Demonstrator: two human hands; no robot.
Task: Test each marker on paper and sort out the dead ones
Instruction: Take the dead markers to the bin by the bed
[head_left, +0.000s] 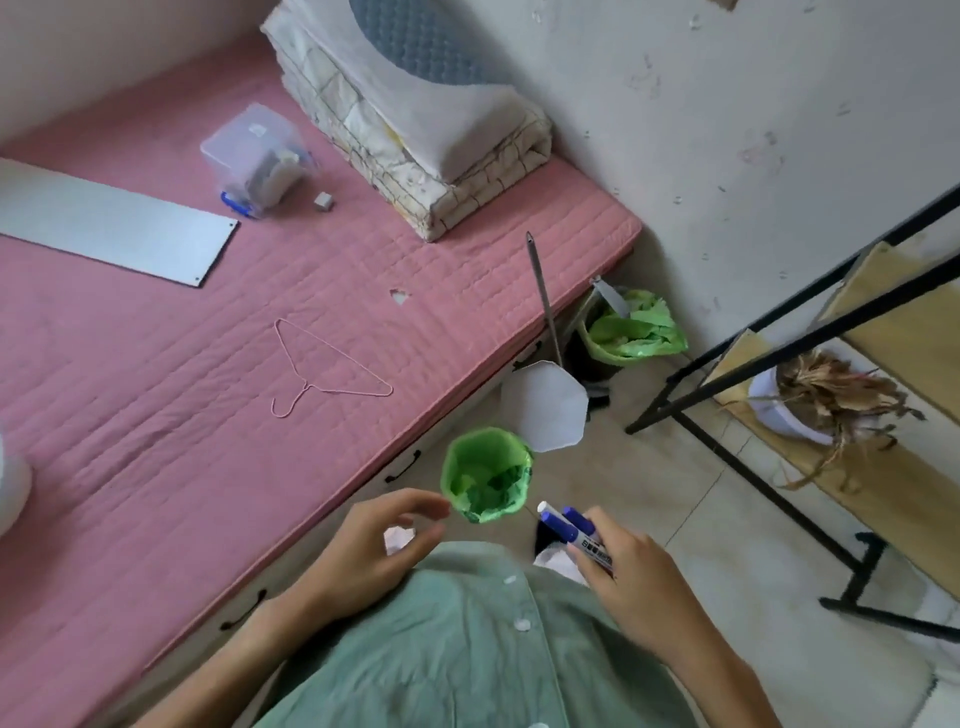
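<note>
The right hand holds two blue markers tight in its curled fingers. The left hand is loose, fingers apart, holding nothing. Just past both hands sits a small bin with a green bag on the tiled floor. Far beyond the left hand is a pink bed with a wire hanger, a clear box, a grey board and folded bedding. Beyond the right hand stands a black shelf by the white wall.
</note>
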